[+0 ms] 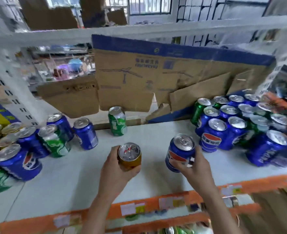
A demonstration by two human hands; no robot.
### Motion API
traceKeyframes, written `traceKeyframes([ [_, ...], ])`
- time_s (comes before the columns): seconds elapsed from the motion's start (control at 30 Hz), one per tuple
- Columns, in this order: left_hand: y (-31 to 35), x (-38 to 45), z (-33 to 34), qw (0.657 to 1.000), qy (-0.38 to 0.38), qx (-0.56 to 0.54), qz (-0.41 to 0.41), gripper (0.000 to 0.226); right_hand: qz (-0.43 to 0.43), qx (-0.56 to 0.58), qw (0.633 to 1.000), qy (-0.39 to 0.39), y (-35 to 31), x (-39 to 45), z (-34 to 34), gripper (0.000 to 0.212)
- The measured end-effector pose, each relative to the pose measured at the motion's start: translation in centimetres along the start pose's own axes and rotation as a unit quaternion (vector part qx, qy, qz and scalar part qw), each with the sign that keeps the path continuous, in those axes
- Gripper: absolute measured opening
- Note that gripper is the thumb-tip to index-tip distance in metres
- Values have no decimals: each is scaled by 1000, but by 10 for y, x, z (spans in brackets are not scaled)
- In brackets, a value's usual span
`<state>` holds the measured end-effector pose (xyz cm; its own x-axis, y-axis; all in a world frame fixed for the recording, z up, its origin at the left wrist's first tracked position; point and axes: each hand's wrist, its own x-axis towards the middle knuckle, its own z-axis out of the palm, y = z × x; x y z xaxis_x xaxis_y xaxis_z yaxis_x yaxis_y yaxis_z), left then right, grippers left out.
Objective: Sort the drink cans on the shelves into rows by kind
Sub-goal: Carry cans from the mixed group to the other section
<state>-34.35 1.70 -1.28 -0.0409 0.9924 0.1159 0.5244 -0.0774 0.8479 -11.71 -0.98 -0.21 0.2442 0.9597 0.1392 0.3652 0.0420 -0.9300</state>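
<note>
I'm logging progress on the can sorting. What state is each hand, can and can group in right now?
left hand: grips the gold can
gold can: upright, held above the shelf
right hand: grips a blue can
blue can: tilted slightly, held
lone green can: standing on the shelf, apart from the others
left can group: blue, green and gold mixed
right can group: blue and green mixed

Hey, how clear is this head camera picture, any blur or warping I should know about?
Head view: gold can and blue can in the hands are fairly sharp; edges smear, notably the right can cluster; wide-angle bends the upper shelf rail; soft daylight, no harsh glare.
</note>
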Motion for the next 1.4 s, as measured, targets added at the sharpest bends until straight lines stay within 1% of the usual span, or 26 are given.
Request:
traceKeyframes([
  [0.1, 24, 7, 42, 999, -49, -6, 21, 65, 2, -7, 999, 42, 14, -3, -40, 56],
  [0.2, 49, 11, 79, 995, -91, -16, 41, 61, 8, -20, 997, 79, 25, -7, -75, 53],
  [0.3, 73, 10, 115, 989, -132, -24, 58, 64, 20, -36, 992, 115, 42, -9, -108, 57],
  [0.4, 91, 7, 146, 983, -162, -25, 87, 65, 33, -43, 988, 145, 55, -6, -133, 55],
  [0.47, 100, 5, 163, 979, -173, -15, 109, 65, 37, -39, 986, 156, 61, -3, -144, 54],
  [0.53, 107, 5, 176, 976, -186, -10, 112, 67, 42, -40, 986, 159, 66, 3, -150, 54],
  [0.67, 113, 8, 198, 975, -195, -3, 104, 71, 56, -74, 982, 163, 82, 11, -147, 57],
  [0.77, 113, 10, 207, 978, -194, 9, 78, 70, 60, -115, 970, 203, 88, 14, -140, 59],
  [0.83, 110, 11, 209, 979, -190, 19, 73, 74, 57, -158, 959, 227, 88, 15, -138, 63],
  [0.97, 108, 12, 203, 977, -202, 25, 67, 78, 46, -222, 942, 249, 81, 14, -136, 67],
  [1.07, 105, 13, 187, 977, -192, 34, 90, 61, 19, -263, 923, 279, 69, 8, -135, 59],
  [1.17, 99, 13, 161, 981, -148, 37, 122, 39, -15, -270, 918, 291, 50, 6, -130, 48],
  [1.23, 90, 14, 141, 982, -113, 43, 142, 27, -45, -269, 922, 275, 38, 7, -121, 42],
  [1.27, 85, 15, 130, 983, -97, 48, 147, 25, -59, -269, 926, 259, 32, 8, -114, 39],
  [1.4, 56, 20, 83, 987, -42, 64, 141, 18, -89, -250, 950, 164, 19, 9, -74, 24],
])
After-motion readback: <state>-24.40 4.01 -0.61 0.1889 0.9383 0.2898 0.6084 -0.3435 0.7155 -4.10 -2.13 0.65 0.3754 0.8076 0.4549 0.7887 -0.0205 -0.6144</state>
